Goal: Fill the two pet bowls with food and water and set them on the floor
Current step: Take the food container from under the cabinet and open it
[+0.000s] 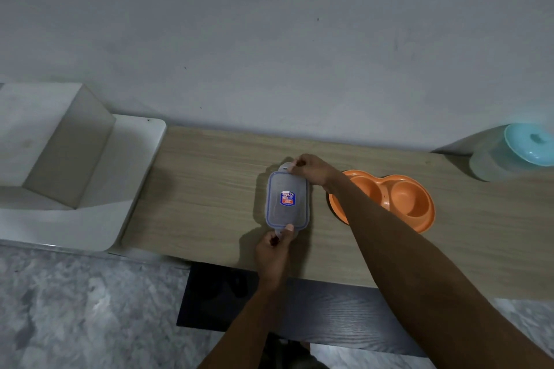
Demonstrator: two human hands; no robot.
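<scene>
A clear lidded plastic container (287, 201) with a blue seal and a sticker lies on the wooden counter (209, 183). My left hand (274, 252) pinches the lid clip at its near end. My right hand (310, 169) pinches the clip at its far end. To the right sits an orange double pet bowl (401, 198) with both wells empty; my right forearm crosses its left part.
A white sink (75, 177) adjoins the counter on the left. A translucent jar with a turquoise lid (515, 150) stands at the far right by the wall. A dark board (299, 308) lies below the counter's front edge, over a grey marbled floor (75, 308).
</scene>
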